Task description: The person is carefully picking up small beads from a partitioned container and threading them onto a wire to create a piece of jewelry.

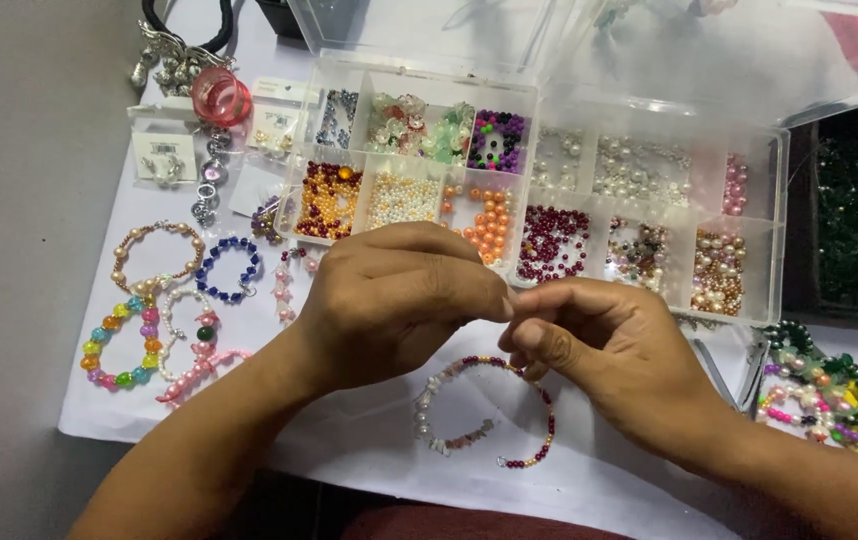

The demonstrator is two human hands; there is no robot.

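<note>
My left hand (394, 305) and my right hand (614, 360) meet fingertip to fingertip over a white cloth (349, 440). Between them they pinch the upper end of a beaded bracelet strand (489, 415) made of dark red, white and pale chip beads. The strand loops down onto the cloth below my hands, and its lower end lies loose near the front. What exactly sits between the pinched fingertips is hidden.
A clear compartment box (549, 190) of sorted beads stands just behind my hands, lid raised. Finished bracelets, multicoloured (121, 340), blue (229, 268) and pearl (157, 255), lie at left. More bead pieces (819, 395) sit at right, and earring cards (164, 155) at far left.
</note>
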